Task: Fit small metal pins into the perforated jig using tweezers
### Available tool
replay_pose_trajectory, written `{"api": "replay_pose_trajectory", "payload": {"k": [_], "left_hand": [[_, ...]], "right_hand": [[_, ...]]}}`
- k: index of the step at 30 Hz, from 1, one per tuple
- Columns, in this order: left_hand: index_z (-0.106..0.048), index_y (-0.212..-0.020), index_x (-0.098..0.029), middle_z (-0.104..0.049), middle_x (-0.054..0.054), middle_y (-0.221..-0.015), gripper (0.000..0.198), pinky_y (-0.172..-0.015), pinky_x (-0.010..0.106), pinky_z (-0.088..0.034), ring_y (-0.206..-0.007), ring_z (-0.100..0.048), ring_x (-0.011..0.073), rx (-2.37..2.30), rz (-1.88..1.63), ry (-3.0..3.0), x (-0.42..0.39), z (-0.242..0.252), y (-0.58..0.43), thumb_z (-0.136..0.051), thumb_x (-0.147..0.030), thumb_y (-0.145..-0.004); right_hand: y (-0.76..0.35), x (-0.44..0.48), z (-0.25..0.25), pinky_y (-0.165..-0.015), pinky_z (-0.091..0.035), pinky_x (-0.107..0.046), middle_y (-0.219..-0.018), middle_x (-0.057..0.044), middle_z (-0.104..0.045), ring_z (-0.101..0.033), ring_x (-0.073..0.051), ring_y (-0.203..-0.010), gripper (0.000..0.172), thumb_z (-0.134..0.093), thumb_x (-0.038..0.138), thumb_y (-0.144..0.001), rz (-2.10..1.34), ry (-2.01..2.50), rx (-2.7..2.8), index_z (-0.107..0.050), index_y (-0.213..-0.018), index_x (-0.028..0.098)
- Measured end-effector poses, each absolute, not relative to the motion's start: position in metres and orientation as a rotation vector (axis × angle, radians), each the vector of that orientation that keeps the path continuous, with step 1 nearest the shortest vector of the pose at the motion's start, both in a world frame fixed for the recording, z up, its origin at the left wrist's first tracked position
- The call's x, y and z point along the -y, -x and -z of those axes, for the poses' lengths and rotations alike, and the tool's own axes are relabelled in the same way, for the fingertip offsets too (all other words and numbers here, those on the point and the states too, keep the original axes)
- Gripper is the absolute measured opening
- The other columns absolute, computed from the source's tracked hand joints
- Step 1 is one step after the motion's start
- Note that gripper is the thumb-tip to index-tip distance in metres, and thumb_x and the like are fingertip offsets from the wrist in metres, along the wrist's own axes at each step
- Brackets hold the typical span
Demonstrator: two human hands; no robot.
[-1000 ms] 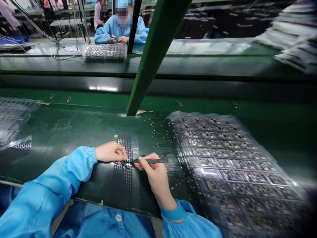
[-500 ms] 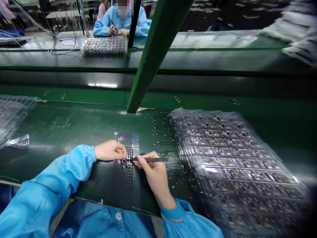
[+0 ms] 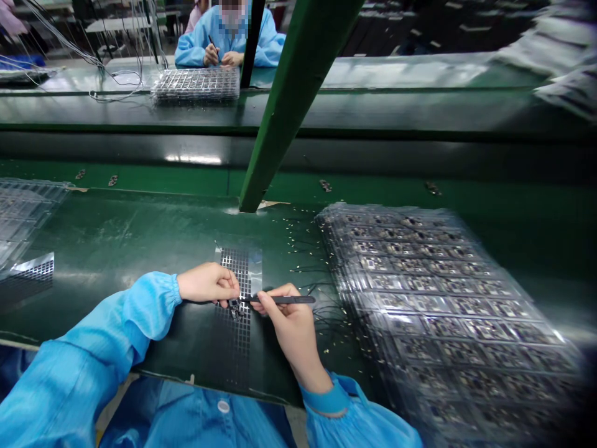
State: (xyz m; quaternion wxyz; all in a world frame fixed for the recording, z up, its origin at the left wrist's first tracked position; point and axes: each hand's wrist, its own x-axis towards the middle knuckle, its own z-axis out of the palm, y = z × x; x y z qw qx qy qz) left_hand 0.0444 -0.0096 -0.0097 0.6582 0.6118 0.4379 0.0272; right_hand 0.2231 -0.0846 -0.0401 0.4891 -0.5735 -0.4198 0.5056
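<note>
My left hand (image 3: 209, 285) is closed, its fingertips pinching a small dark circuit board (image 3: 236, 310) over a clear sheet with rows of small black squares (image 3: 240, 264). My right hand (image 3: 291, 317) grips black tweezers (image 3: 293, 300) like a pen, their tips pointing left and meeting the board near my left fingertips. Just what lies at the tips is too small to make out. Beneath the hands the sheet lies flat on the green bench (image 3: 153, 249).
Stacked clear trays of circuit boards (image 3: 433, 298) stand on the right, with loose thin wires (image 3: 321, 305) beside them. More trays (image 3: 28, 205) and another sheet (image 3: 32, 274) lie left. A green post (image 3: 289, 112) rises ahead. A co-worker (image 3: 224, 43) sits opposite.
The small boards on the green strip beyond the bench have shifted slightly left. My hands, the tweezers and the held board stay almost in place.
</note>
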Motion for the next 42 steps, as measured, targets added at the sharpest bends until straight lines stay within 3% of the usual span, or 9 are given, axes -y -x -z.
{"api": "replay_pose_trajectory", "payload": {"k": [15, 27, 32, 37, 42], "left_hand": [[-0.061, -0.076, -0.013, -0.063, -0.002, -0.054, 0.013, -0.054, 0.019, -0.045, -0.052, -0.059, 0.0098, -0.958, -0.088, -1.414, 0.0086, 0.0119, -0.0428, -0.063, -0.025, -0.075], [-0.06, -0.073, -0.011, -0.059, -0.004, -0.054, 0.002, -0.055, 0.016, -0.043, -0.052, -0.056, 0.0064, -0.958, -0.15, -1.491, 0.0105, 0.0116, -0.0443, -0.06, -0.013, -0.074], [-0.06, -0.073, -0.011, -0.06, -0.003, -0.056, 0.004, -0.055, 0.016, -0.043, -0.053, -0.057, 0.0067, -0.975, -0.187, -1.427, 0.0088, 0.009, -0.0434, -0.061, -0.015, -0.074], [-0.061, -0.078, -0.011, -0.063, -0.002, -0.059, 0.009, -0.059, 0.018, -0.047, -0.056, -0.061, 0.0088, -0.948, -0.225, -1.434, 0.01, 0.0145, -0.0428, -0.063, -0.019, -0.075], [-0.064, -0.08, -0.011, -0.066, 0.0, -0.063, 0.013, -0.059, 0.018, -0.046, -0.06, -0.062, 0.0104, -0.986, -0.244, -1.644, 0.0157, 0.0112, -0.0468, -0.063, -0.023, -0.076]], "right_hand": [[-0.2226, 0.0845, 0.0407, -0.059, -0.054, -0.03, -0.063, -0.002, -0.066, -0.067, -0.02, -0.061, 0.03, -0.071, 0.044, -0.074, -1.214, 1.385, 1.046, -0.055, -0.071, 0.019], [-0.2221, 0.0858, 0.0399, -0.058, -0.055, -0.031, -0.063, -0.003, -0.065, -0.066, -0.019, -0.06, 0.031, -0.069, 0.047, -0.074, -1.183, 1.413, 1.077, -0.055, -0.07, 0.02], [-0.2232, 0.0859, 0.0425, -0.054, -0.055, -0.029, -0.063, -0.003, -0.067, -0.065, -0.017, -0.055, 0.032, -0.067, 0.049, -0.076, -1.164, 1.407, 0.992, -0.054, -0.074, 0.02], [-0.2219, 0.0863, 0.0416, -0.057, -0.056, -0.029, -0.082, -0.007, -0.071, -0.068, -0.018, -0.067, 0.039, -0.048, 0.053, -0.088, -1.305, 1.311, 1.08, -0.057, -0.104, 0.02], [-0.2209, 0.0874, 0.0391, -0.061, -0.053, -0.026, -0.08, -0.003, -0.069, -0.067, -0.018, -0.075, 0.024, -0.063, 0.042, -0.08, -1.301, 1.338, 1.237, -0.059, -0.09, 0.021]]}}
